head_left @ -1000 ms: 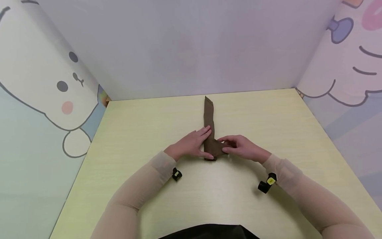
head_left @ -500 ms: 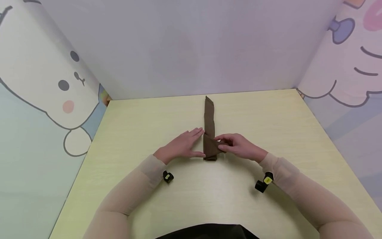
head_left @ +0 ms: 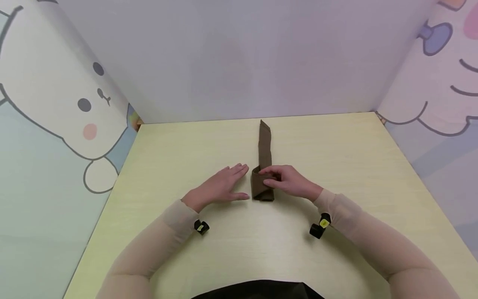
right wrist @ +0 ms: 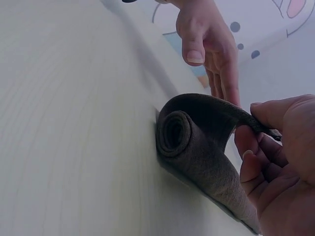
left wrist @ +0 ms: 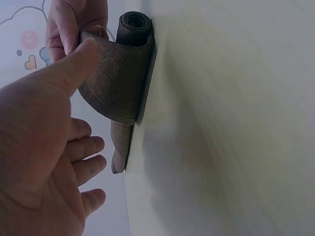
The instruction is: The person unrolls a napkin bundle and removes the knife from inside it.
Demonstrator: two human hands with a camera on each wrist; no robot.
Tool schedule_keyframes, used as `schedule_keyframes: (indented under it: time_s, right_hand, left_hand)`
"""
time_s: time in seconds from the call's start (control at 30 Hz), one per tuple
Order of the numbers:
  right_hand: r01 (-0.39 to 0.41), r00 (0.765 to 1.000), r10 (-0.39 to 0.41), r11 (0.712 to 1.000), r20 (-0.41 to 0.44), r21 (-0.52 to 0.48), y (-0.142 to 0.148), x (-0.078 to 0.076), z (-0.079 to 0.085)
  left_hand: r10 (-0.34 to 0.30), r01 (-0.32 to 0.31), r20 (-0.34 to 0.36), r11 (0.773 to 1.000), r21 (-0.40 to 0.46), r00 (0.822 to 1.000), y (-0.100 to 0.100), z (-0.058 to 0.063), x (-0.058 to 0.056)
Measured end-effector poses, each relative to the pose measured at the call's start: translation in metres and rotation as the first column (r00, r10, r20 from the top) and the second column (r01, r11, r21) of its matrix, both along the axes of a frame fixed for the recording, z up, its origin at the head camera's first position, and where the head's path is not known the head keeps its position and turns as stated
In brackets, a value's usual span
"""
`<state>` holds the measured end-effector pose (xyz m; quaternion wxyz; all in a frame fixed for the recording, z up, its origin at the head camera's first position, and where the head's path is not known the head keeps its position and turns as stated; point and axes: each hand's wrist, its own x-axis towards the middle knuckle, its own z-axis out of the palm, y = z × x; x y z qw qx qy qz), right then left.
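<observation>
Brown cloth (head_left: pixel 264 155), rolled into a slim tube, is laid lengthwise near the middle of the table (head_left: pixel 179 153), its coiled end turned toward the person and its far end toward the pale back panel (head_left: pixel 239 62). At the near portion a loose flap (left wrist: pixel 115 76) is brought up from the left side and arched over the roll (right wrist: pixel 206 169), with a gap visible between the two. The free edge of the flap is pinched by the right hand (head_left: pixel 289 180), thumb above and fingers curled beneath. The left hand (head_left: pixel 218 185) is held just beside the cloth, thumb spread and fingers extended; nothing is gripped by it, and no contact is apparent. In the step judged to be under way, the wrapping of the flap about the roll, an even pull is called for, so that the gap is closed without the coil being crushed. The edge should be kept in line with the roll, since a slanted pull would probably leave a loose pocket. The roll would be best steadied by the left hand, as so light a tube might otherwise be dragged sideways. Farther out, a black wrist camera (head_left: pixel 315 231) is worn at the right sleeve (head_left: pixel 354 224).
</observation>
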<state>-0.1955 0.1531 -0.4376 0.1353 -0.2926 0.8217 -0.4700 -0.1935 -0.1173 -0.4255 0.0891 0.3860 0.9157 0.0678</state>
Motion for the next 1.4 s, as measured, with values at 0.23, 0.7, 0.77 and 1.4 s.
schedule_keyframes:
  time_s: [0.23,0.7,0.77,1.4]
  right_hand:
    - [0.020,0.997,-0.018,1.000,-0.079,0.019,-0.018,-0.007,-0.005]
    - [0.021,0.983,0.006,0.989,-0.185,0.143,-0.043,-0.008,-0.005]
    - [0.021,0.977,0.012,0.987,-0.211,0.158,-0.046,-0.007,-0.007]
    - [0.152,0.950,-0.100,0.976,-0.296,0.158,-0.025,-0.016,0.002]
  left_hand:
    - [0.012,-0.012,-0.003,1.000,0.001,1.000,-0.003,0.002,0.007]
    - [0.027,-0.021,-0.090,0.997,0.072,0.996,-0.003,-0.007,0.012]
    - [0.026,-0.015,-0.119,0.996,0.092,0.993,0.000,-0.009,0.011]
    - [0.085,-0.079,-0.155,0.996,0.047,0.984,0.014,-0.015,0.010]
